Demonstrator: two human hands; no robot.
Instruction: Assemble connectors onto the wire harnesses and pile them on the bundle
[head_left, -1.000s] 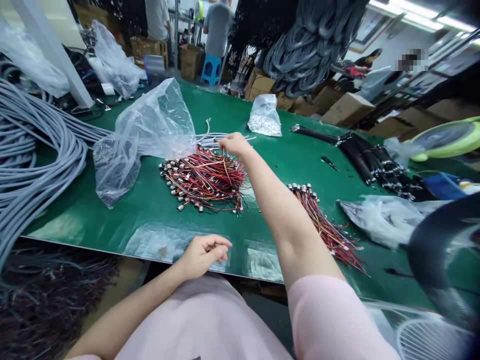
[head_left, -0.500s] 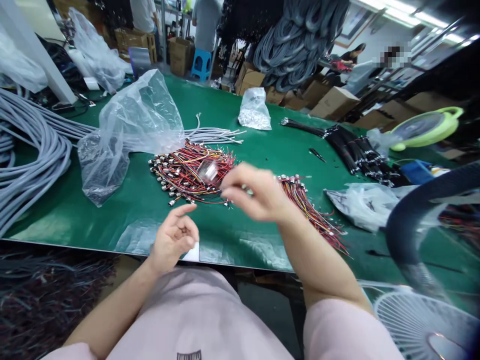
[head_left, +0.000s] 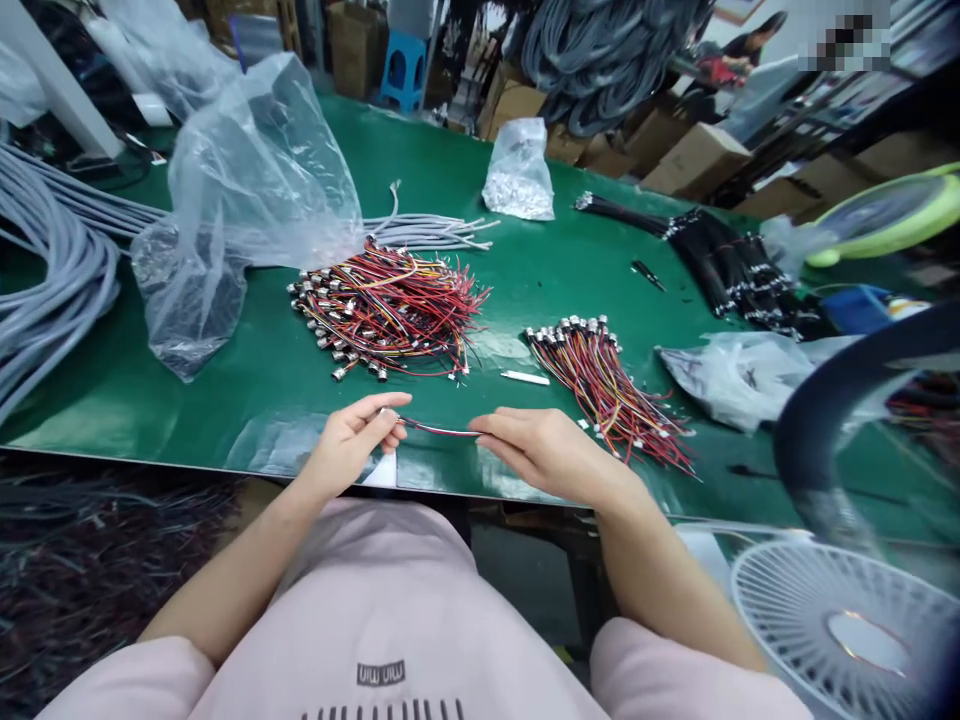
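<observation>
Between my two hands a short wired connector (head_left: 439, 430) is stretched above the near edge of the table. My left hand (head_left: 356, 437) pinches its metal connector end between thumb and fingers. My right hand (head_left: 551, 448) is closed on the wires at the other end; their tips are hidden in the fingers. Beyond my hands lies a large heap of wired connectors (head_left: 397, 310), with red, black, yellow and white wires. To the right, a smaller bundle of wired connectors (head_left: 611, 385) lies with its metal ends pointing away. A white pen-like stick (head_left: 525, 377) rests between the two piles.
A clear plastic bag (head_left: 255, 170) and grey cables (head_left: 45, 240) occupy the left. Farther back stands a small bag of metallic parts (head_left: 519, 170). Black cables (head_left: 720, 260), a green fan (head_left: 885, 215), a dark curved tube (head_left: 802, 430) and a white fan (head_left: 840, 620) are at right.
My right hand has moved down from the heap's right side, and a wired connector now spans both hands. My left hand has closed on its metal end. The view has tilted downward.
</observation>
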